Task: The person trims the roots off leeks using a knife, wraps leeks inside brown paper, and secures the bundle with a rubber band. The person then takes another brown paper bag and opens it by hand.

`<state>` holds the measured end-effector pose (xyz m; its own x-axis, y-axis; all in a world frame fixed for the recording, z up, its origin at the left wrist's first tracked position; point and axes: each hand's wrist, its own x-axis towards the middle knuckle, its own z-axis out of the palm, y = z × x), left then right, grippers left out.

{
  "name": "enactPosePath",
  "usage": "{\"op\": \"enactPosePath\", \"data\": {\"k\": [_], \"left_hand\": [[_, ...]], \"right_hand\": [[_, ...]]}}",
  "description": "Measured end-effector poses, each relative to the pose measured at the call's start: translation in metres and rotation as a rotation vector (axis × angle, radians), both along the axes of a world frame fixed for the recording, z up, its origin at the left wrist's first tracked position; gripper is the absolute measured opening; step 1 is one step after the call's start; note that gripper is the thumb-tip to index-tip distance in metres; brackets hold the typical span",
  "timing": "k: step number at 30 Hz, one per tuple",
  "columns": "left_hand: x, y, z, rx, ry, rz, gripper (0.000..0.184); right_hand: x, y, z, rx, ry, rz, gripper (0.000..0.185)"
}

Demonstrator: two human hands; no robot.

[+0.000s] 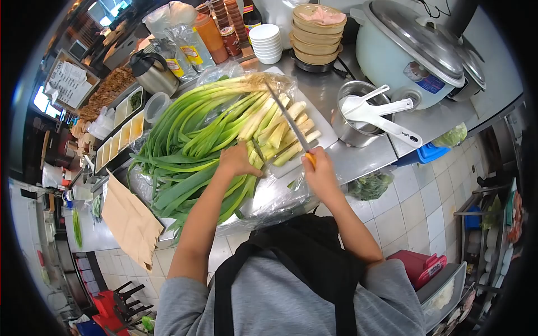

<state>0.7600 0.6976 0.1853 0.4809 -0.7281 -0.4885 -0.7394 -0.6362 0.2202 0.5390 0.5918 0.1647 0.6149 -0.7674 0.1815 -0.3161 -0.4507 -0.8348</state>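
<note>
A large heap of leeks (196,126) covers the steel counter, green leaves to the left and pale stalks to the right. My left hand (237,161) presses on the leaves near the front of the heap, thumb apart, fingers partly hidden among them. In my right hand (320,171) is a knife (291,120), gripped by its yellow handle, with the long blade slanting up and left over the stalks. Cut white leek ends (291,140) lie on a white cutting board (319,115), under and beside the blade. Clear plastic (280,196) is spread beneath the leeks.
On the right stand a steel pot (350,126) with white ladles and a large rice cooker (403,61). Stacked bowls (265,42) and steamer baskets (316,36) are behind. To the left are a thermal jug (151,73), ingredient trays (120,140) and brown cardboard (129,221).
</note>
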Motion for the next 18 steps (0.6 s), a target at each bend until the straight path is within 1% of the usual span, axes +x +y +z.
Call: {"op": "enactPosePath", "data": {"k": [1,2,3,4,6,7,8,9,10,12,14,15,16,17,18], "left_hand": [[-0.003,0.001,0.004,-0.003,0.001,-0.003,0.108],[-0.008,0.003,0.009,-0.038,-0.053,-0.004,0.113],[-0.011,0.004,0.014,-0.071,-0.109,-0.006,0.119],[-0.018,0.000,0.025,-0.071,-0.114,-0.015,0.119],[-0.039,-0.016,0.042,-0.320,-0.164,-0.014,0.125],[-0.050,-0.030,0.041,-0.315,-0.162,-0.017,0.125],[-0.060,-0.050,0.040,-0.323,-0.229,-0.103,0.124],[-0.068,-0.067,0.039,-0.332,-0.296,-0.192,0.124],[-0.074,-0.080,0.036,-0.332,-0.293,-0.199,0.124],[-0.081,-0.100,0.024,-0.087,-0.350,-0.263,0.124],[-0.075,-0.107,0.015,-0.060,-0.299,-0.269,0.124],[-0.072,-0.106,0.009,-0.028,-0.247,-0.268,0.125],[-0.072,-0.105,0.006,-0.017,-0.247,-0.276,0.125],[-0.071,-0.102,0.004,-0.064,-0.240,-0.233,0.125],[-0.071,-0.101,0.002,-0.116,-0.234,-0.189,0.125]], "right_hand": [[-0.003,-0.004,0.002,0.034,-0.035,-0.042,0.025],[-0.007,-0.009,0.004,0.067,-0.070,-0.082,0.025],[-0.012,-0.015,0.003,0.065,-0.069,-0.083,0.025],[-0.017,-0.022,0.000,0.090,-0.054,-0.113,0.024],[-0.022,-0.025,-0.001,0.129,-0.045,-0.156,0.023],[-0.025,-0.025,0.002,0.208,-0.042,-0.197,0.024],[-0.028,-0.026,0.004,0.286,-0.039,-0.238,0.024],[-0.031,-0.026,0.004,0.286,-0.038,-0.243,0.024],[-0.034,-0.026,0.003,0.249,-0.058,-0.253,0.025],[-0.042,-0.026,0.003,0.212,-0.078,-0.271,0.025],[-0.049,-0.026,0.002,0.348,-0.001,-0.278,0.031],[-0.050,-0.025,0.002,0.357,-0.002,-0.283,0.031],[-0.049,-0.023,0.002,0.312,0.022,-0.267,0.036],[-0.048,-0.021,0.002,0.266,0.045,-0.252,0.042],[-0.041,-0.019,-0.008,0.274,0.041,-0.259,0.042]]}}
